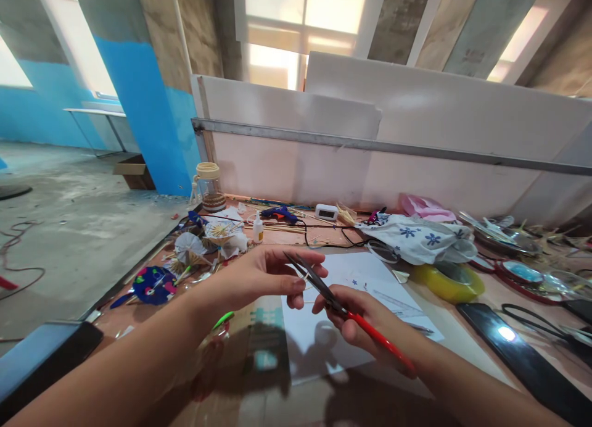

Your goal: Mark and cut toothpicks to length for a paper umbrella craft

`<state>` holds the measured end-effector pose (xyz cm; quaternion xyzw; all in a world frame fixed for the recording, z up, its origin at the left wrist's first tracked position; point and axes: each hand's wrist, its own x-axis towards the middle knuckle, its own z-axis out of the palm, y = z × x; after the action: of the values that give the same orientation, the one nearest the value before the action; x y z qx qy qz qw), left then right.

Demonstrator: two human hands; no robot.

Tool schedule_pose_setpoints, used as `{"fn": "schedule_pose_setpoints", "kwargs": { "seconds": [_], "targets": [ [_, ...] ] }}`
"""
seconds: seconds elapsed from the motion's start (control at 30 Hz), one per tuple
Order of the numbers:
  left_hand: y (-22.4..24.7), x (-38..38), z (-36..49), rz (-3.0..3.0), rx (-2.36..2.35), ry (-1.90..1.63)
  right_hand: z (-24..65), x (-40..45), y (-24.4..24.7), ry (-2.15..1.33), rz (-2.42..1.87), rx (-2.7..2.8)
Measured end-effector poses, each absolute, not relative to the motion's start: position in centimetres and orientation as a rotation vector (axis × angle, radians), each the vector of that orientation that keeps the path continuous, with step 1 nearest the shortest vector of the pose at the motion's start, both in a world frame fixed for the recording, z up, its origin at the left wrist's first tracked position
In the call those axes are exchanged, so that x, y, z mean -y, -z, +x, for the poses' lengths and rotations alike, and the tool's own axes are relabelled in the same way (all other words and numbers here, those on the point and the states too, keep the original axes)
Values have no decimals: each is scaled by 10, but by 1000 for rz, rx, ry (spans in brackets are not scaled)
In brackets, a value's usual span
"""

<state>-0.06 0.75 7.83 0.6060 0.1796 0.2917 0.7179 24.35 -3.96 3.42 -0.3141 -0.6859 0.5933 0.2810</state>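
Observation:
My right hand [354, 316] grips a pair of scissors [321, 285] with red handles and dark blades. The blades stand slightly apart, pointing up and left in front of my left hand's fingers. My left hand [272, 276] pinches a thin pale piece [306, 277] between thumb and fingers, beside the blades. That piece is small and mostly covered, so its kind is unclear. Below both hands lies a white sheet of paper [324, 356] with small printed or drawn marks. Some small blue flower shapes show on it.
Behind the hands are a glue bottle [258, 228], a blue glue gun [280, 215] and a small white digital clock [326, 212]. To the right lie yellow tape [448, 282], flowered cloth [411, 237] and a black phone [522, 359]. A colourful fabric piece [152, 285] is at left.

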Motion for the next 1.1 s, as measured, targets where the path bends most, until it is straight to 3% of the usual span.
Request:
{"fn": "schedule_pose_setpoints", "kwargs": {
  "seconds": [0.83, 1.1],
  "targets": [
    [-75, -9, 2, 1368, -407, -626, 242, 39, -42, -1513, -849, 1899],
    [-79, -8, 2, 1336, -451, -605, 244, 37, -41, -1337, -909, 2028]
  ]
}}
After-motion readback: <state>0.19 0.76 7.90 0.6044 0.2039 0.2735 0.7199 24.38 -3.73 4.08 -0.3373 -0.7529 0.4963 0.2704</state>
